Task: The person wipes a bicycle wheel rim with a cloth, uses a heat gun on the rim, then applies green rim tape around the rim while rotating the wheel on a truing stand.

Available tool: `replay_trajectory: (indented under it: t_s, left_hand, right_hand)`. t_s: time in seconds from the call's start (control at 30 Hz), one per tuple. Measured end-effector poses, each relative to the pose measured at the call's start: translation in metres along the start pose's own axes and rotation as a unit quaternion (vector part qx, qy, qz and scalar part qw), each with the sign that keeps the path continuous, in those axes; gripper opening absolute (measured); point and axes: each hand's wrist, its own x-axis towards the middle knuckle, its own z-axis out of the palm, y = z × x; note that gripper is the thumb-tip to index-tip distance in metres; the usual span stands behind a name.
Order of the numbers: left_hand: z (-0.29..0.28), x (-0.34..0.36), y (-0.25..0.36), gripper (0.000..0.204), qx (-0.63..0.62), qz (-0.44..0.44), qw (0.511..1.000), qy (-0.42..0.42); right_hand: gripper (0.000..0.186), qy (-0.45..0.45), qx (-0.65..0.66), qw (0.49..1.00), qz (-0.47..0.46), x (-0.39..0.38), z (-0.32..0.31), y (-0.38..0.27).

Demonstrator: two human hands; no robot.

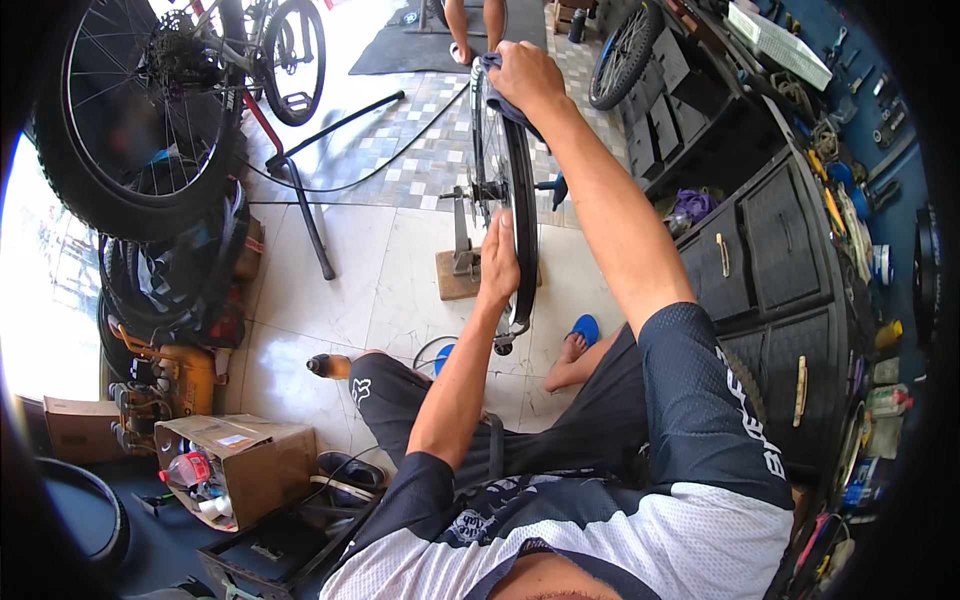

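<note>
A bicycle wheel [526,230] stands upright before my knees, seen nearly edge-on. It sits in a metal stand [462,235] on a wooden block [458,284]. My right hand [528,76] is closed round a dark grey cloth [497,92] at the far top of the wheel, and the cloth lies against the rim. Closer in, my left hand [500,262] is held flat beside the spokes near the hub, its fingers stretched out and pointing away. Whether its palm touches the spokes I cannot tell.
At left hangs a mountain bike [222,50] above a red-and-black stand [296,190]. A bottle [328,367] and an open cardboard box [262,462] are on the left. Black drawers [775,245] line the right, below wall tools. Another person's legs [474,25] show at the far end.
</note>
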Motion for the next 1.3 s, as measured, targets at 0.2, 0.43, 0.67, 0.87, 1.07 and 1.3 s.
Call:
replay_trajectory:
  t_s: [0.2,0.43,0.67,0.87,1.07,1.3]
  left_hand:
    - [0.012,0.043,0.069,0.041,-0.296,-0.092,0.951,0.021]
    - [0.004,0.072,0.066,0.054,-0.173,-0.186,0.967,-0.001]
    - [0.001,0.088,0.049,0.057,-0.204,-0.153,0.967,-0.010]
    - [0.000,0.044,0.051,0.056,-0.235,-0.117,0.965,0.017]
    - [0.011,0.030,0.030,0.058,-0.183,-0.132,0.974,0.013]
    - [-0.018,0.090,0.039,0.042,-0.269,-0.142,0.952,-0.023]
  right_hand:
    - [0.026,0.020,0.034,0.996,0.077,-0.139,-0.032,-0.040]
    - [0.023,0.029,0.177,0.979,0.099,-0.328,0.005,-0.027]
    - [0.019,0.112,0.221,0.967,0.061,-0.288,-0.008,-0.030]
    - [0.022,0.081,0.085,0.993,0.030,-0.129,-0.017,-0.025]
    - [0.027,0.052,0.014,0.998,0.034,-0.023,-0.012,-0.001]
    - [0.022,0.063,0.157,0.984,0.048,-0.221,-0.012,-0.042]
